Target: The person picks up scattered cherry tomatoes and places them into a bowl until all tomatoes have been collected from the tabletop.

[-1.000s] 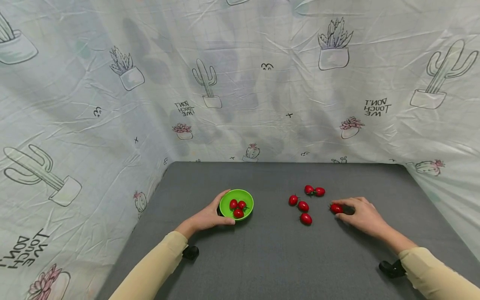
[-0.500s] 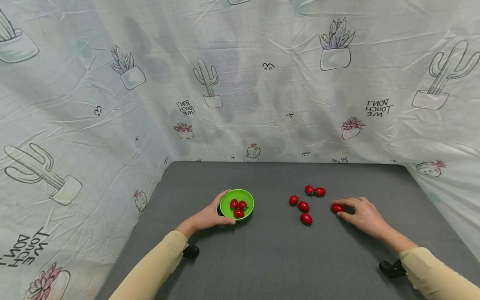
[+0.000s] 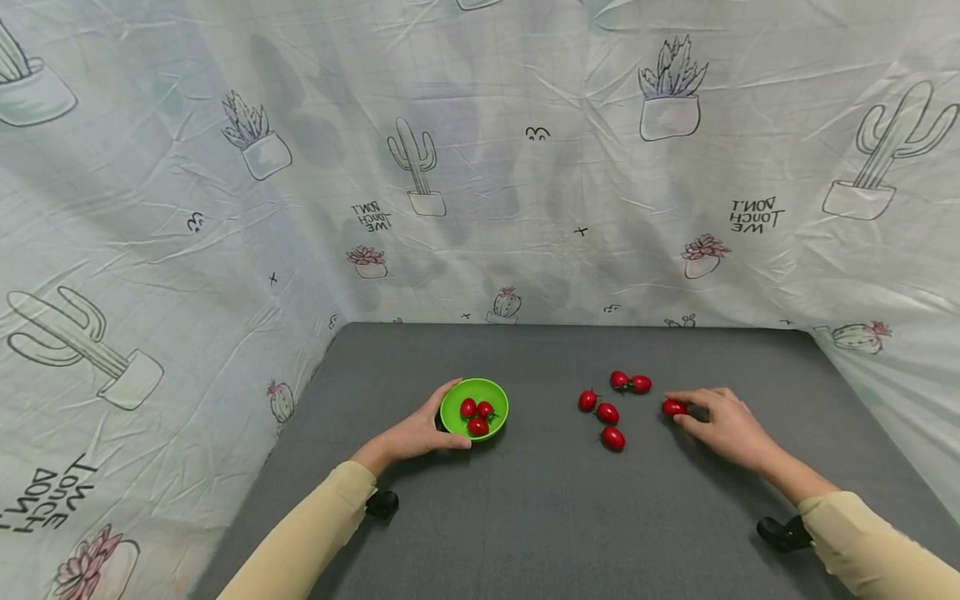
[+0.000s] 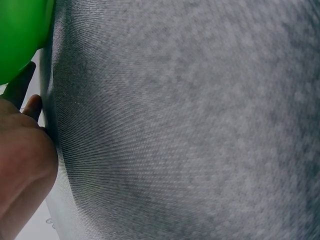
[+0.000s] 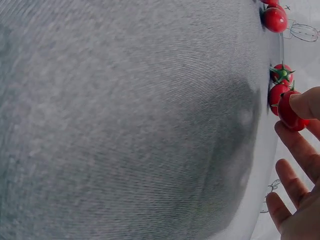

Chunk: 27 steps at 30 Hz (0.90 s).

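Note:
My left hand [image 3: 414, 435] grips the side of a green bowl [image 3: 472, 389], thumb at the near rim and fingers round the far side. Inside the bowl lie three red cherry tomatoes [image 3: 477, 427]. The left wrist view catches only part of the bowl [image 4: 20, 35] above the curled fingers. On the right, thumb and fingers of my right hand [image 3: 729, 428] pinch a cherry tomato [image 3: 672, 407]. Seen from the right wrist, this tomato [image 5: 288, 111] sits between thumb and fingertips, while the other fingers spread loosely.
Between the bowl and my right hand, several loose cherry tomatoes [image 3: 607, 413] lie on the dark grey tabletop [image 3: 525, 517]. Two of them touch at the back [image 3: 640, 384]. A pale curtain [image 3: 480, 167] printed with cactus drawings hangs behind and beside the table.
My right hand has raised the pinched tomato slightly, and it appears a little higher in the head view. The left hand and bowl stay in place.

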Available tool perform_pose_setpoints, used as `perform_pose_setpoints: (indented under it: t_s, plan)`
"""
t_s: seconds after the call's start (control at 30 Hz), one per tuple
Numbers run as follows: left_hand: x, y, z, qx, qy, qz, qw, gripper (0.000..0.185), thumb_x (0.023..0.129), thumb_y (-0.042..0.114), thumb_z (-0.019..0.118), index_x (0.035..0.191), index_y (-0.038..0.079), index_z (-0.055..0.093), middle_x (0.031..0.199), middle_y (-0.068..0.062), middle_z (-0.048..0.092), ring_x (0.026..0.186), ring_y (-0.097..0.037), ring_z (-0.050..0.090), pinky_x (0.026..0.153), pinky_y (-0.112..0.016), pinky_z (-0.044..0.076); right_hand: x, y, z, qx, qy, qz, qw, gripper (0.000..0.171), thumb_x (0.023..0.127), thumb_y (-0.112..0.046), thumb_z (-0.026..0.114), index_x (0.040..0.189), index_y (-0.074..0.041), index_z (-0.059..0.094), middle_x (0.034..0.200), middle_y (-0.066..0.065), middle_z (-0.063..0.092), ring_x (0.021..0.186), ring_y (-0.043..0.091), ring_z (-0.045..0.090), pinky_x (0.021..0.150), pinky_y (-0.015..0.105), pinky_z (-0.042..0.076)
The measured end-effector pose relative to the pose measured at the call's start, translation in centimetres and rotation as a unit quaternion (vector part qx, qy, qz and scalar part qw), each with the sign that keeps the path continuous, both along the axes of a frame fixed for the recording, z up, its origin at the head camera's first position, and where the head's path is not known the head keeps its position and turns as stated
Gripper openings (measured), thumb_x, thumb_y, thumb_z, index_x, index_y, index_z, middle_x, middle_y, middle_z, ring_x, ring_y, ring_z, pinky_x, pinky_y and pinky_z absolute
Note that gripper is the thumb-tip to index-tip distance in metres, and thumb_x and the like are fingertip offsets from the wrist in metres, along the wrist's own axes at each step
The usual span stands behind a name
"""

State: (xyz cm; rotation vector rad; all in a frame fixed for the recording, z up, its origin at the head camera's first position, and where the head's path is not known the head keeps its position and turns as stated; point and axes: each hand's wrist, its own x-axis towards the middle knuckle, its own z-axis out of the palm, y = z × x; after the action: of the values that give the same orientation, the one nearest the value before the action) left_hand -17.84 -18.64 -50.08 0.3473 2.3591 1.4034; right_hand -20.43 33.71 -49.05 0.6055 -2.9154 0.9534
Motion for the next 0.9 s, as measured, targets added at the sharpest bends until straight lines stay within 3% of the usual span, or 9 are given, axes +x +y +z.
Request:
perform_pose_setpoints:
  t_s: [0.43, 0.67, 0.9]
  plan:
    - [0.0, -0.1, -0.2, -0.002, 0.003, -0.001, 1.0000, 0.109, 0.086, 0.038, 0.085, 0.166, 0.026, 0.012, 0.167, -0.003, 0.020, 0.151, -0.024, 0.021, 0.117, -0.054, 0.024, -0.2, -0.9, 1.1, -0.016, 0.009, 0.002, 1.000, 0.040, 0.101, -0.028, 0.068, 0.136, -0.007, 0.067, 0.132, 0.019, 0.064, 0.125, 0.042, 0.044, 0.091, 0.067, 0.038]
    - [-0.1, -0.1, -0.3, 0.002, 0.003, 0.000, 1.0000, 0.110, 0.085, 0.038, 0.085, 0.166, 0.026, 0.012, 0.166, -0.002, 0.021, 0.151, -0.022, 0.022, 0.117, -0.053, 0.025, -0.9, -1.5, 2.1, -0.062, 0.012, 0.029, 0.998, 0.037, 0.100, -0.017, 0.069, 0.134, -0.003, 0.067, 0.132, 0.019, 0.063, 0.128, 0.043, 0.046, 0.099, 0.068, 0.035]
    - [-0.1, -0.1, -0.2, -0.002, 0.002, 0.003, 1.0000, 0.110, 0.085, 0.039, 0.085, 0.166, 0.026, 0.012, 0.167, -0.002, 0.020, 0.151, -0.023, 0.021, 0.117, -0.053, 0.025, -1.2, -2.3, 3.3, -0.059, -0.002, 0.018, 0.998, 0.040, 0.102, -0.028, 0.067, 0.138, -0.010, 0.065, 0.135, 0.015, 0.061, 0.129, 0.039, 0.042, 0.097, 0.067, 0.035]
